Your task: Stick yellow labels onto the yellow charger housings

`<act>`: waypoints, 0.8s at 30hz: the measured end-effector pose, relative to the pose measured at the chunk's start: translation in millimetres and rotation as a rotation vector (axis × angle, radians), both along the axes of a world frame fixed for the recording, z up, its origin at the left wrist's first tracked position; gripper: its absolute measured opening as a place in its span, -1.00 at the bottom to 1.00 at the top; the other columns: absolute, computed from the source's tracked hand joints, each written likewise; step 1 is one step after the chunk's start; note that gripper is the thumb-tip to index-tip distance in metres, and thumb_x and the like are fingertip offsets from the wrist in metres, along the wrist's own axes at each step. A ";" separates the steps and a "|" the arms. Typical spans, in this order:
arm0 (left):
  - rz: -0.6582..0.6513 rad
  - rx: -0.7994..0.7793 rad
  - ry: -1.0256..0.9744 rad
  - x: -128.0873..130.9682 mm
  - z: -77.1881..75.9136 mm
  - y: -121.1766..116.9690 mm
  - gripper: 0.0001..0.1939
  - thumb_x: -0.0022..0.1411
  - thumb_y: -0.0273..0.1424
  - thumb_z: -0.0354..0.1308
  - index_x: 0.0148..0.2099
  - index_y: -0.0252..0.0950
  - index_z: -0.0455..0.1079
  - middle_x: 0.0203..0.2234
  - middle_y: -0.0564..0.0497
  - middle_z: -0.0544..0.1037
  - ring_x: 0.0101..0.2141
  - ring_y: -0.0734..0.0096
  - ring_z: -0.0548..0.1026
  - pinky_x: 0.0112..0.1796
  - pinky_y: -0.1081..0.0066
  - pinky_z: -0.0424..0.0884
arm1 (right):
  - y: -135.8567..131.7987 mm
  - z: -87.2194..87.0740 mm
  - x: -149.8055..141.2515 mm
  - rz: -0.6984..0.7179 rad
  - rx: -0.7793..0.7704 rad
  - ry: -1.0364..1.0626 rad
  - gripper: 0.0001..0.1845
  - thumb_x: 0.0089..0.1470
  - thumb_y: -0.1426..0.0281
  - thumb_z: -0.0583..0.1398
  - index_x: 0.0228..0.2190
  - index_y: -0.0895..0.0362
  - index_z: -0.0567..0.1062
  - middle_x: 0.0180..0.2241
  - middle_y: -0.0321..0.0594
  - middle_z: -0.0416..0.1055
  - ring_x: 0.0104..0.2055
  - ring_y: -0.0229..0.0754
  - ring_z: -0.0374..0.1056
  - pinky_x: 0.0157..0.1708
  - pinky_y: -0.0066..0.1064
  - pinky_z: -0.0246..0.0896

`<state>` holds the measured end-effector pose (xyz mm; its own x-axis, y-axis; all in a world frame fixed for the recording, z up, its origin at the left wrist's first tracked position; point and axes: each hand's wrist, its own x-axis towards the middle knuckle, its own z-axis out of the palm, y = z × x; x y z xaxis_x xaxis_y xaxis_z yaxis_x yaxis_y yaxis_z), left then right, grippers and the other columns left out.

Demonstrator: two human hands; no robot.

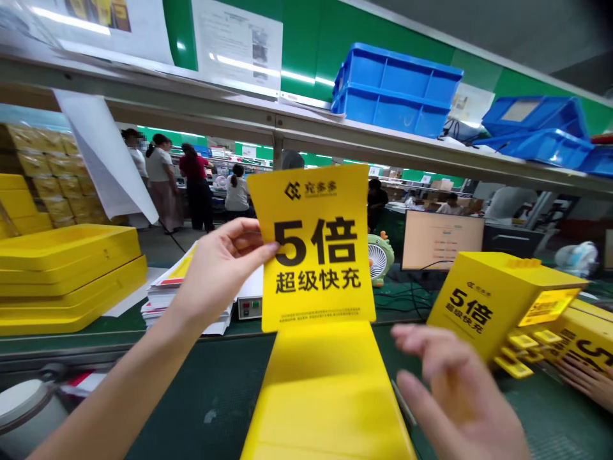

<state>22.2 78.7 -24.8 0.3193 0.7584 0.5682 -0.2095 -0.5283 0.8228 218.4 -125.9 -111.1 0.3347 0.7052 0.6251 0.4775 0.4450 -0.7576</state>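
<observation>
We see stacked yellow trays (67,275) at far left, a pile of printed sheets (165,297) beside them, blue bins (397,89) on the overhead shelf (268,121), a small green fan (380,255), a monitor (440,239), and people (191,185) standing beyond the bench.

This is a factory assembly floor. A long green workbench (211,396) runs beneath a metal overhead shelf (335,137) loaded with blue plastic bins (397,89), and printed work sheets (237,45) hang on the green wall above. Stacks of identical yellow panels (67,275) sit at the bench's left edge, and matching printed yellow boxes (498,303) crowd its right. Behind them stand a monitor (443,239), a small desk fan (380,255), wrapped cartons (48,185) piled high, and other workers (163,179) gathered at further benches.
</observation>
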 end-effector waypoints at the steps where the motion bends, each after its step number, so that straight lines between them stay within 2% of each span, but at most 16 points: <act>1: -0.038 -0.023 0.031 2.9 -4.2 -4.0 -0.71 0.09 -0.31 0.35 -0.16 -0.24 0.40 -0.24 -0.01 0.58 -0.17 0.19 0.55 -0.16 0.28 0.57 | 8.7 2.4 11.0 -0.084 0.010 0.072 -0.73 0.09 0.31 0.27 -0.16 -0.16 0.37 0.00 -0.42 0.35 0.13 -0.29 0.21 0.07 -0.52 0.18; 2: -0.082 -0.049 0.062 5.9 -8.4 -7.6 -0.71 0.10 -0.32 0.35 -0.15 -0.25 0.40 -0.25 -0.01 0.58 -0.19 0.21 0.56 -0.17 0.30 0.57 | 17.1 4.7 19.8 -0.114 -0.014 0.155 -0.62 0.06 0.25 0.30 -0.09 -0.14 0.34 0.01 -0.36 0.34 0.12 -0.26 0.22 0.05 -0.53 0.19; 4: -0.173 -0.097 0.111 11.9 -17.0 -13.0 -0.73 0.13 -0.33 0.32 -0.14 -0.25 0.39 -0.26 0.00 0.58 -0.21 0.25 0.56 -0.18 0.32 0.56 | 30.2 8.7 29.5 -0.012 -0.162 0.309 -0.54 0.00 0.12 0.31 -0.08 -0.04 0.38 -0.07 -0.24 0.43 0.01 -0.16 0.34 -0.07 -0.49 0.31; 6: -0.233 -0.113 0.176 16.7 -25.1 -15.6 -0.72 0.14 -0.34 0.30 -0.11 -0.24 0.37 -0.21 0.01 0.56 -0.19 0.29 0.54 -0.16 0.34 0.54 | 36.7 10.6 30.1 0.124 -0.321 0.389 -0.65 0.00 0.08 0.30 -0.27 0.05 0.48 -0.23 -0.21 0.51 -0.14 -0.12 0.42 -0.20 -0.46 0.37; 8: -0.280 -0.099 0.246 19.0 -33.0 -15.7 -0.64 0.12 -0.38 0.31 -0.03 -0.20 0.34 -0.11 0.01 0.52 -0.12 0.31 0.50 -0.11 0.35 0.50 | 38.1 8.7 27.7 0.117 -0.413 0.400 -0.68 -0.01 0.09 0.31 -0.43 0.10 0.51 -0.30 -0.21 0.53 -0.21 -0.12 0.44 -0.23 -0.46 0.37; 13: -0.465 -0.216 0.276 17.0 -54.3 -11.7 -0.52 0.09 -0.50 0.29 0.05 -0.19 0.25 0.02 -0.04 0.40 0.03 0.22 0.39 -0.03 0.24 0.43 | 38.5 -9.6 31.8 0.115 -0.491 0.418 -0.69 -0.03 0.11 0.32 -0.43 0.11 0.56 -0.31 -0.20 0.53 -0.20 -0.12 0.41 -0.22 -0.48 0.35; 20: -0.440 -0.377 0.254 20.0 -74.1 -8.0 -0.47 0.02 -0.48 0.32 0.04 -0.22 0.26 0.04 -0.09 0.35 0.07 0.15 0.32 -0.01 0.18 0.40 | 42.7 -31.9 41.0 0.080 -0.545 0.379 -0.65 -0.04 0.07 0.30 -0.45 0.13 0.56 -0.27 -0.16 0.47 -0.20 -0.07 0.40 -0.25 -0.42 0.36; 24: -0.454 -0.380 0.237 19.8 -80.8 -2.7 -0.47 0.03 -0.48 0.34 0.03 -0.17 0.27 0.00 -0.02 0.36 0.04 0.23 0.35 -0.08 0.30 0.42 | 43.4 -40.3 42.6 0.070 -0.529 0.380 -0.65 -0.04 0.09 0.32 -0.49 0.14 0.52 -0.22 -0.15 0.39 -0.15 -0.07 0.36 -0.23 -0.46 0.37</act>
<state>42.0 76.0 -105.6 0.7404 0.6527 0.1603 -0.1330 -0.0915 0.9869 261.0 -82.5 -151.4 0.4062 0.9131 0.0347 0.1171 -0.0143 -0.9930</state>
